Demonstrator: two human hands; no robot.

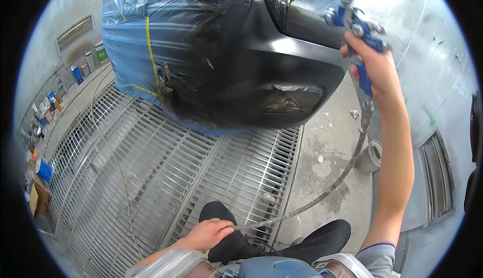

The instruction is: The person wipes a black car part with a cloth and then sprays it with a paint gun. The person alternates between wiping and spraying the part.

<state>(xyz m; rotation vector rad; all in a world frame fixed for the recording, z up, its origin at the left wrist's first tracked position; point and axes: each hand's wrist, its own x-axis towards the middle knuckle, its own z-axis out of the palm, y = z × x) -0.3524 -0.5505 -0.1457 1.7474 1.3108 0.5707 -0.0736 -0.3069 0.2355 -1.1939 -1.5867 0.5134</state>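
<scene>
My right hand (378, 66) is raised at the upper right, its fingers wrapped round the grip of a blue and silver spray gun (361, 27) with a cup on top. The gun is close to the right end of a glossy black car bumper (251, 84). From its grip an air hose (322, 197) curves down and left across the floor. Low in the middle, by my knee, my left hand (209, 233) is closed round that hose. Blue masking film (132, 41) with yellow tape covers the car body beside the black panel. Crumpled film fills an opening (292, 98) in the bumper.
Metal floor grating (126, 152) lies under and before the car, with a thin cord (115, 159) across it. A grey bucket (370, 158) stands on concrete at the right. Cans and bottles (48, 109) line the left wall, near a blue can (44, 169) and a cardboard box (40, 197).
</scene>
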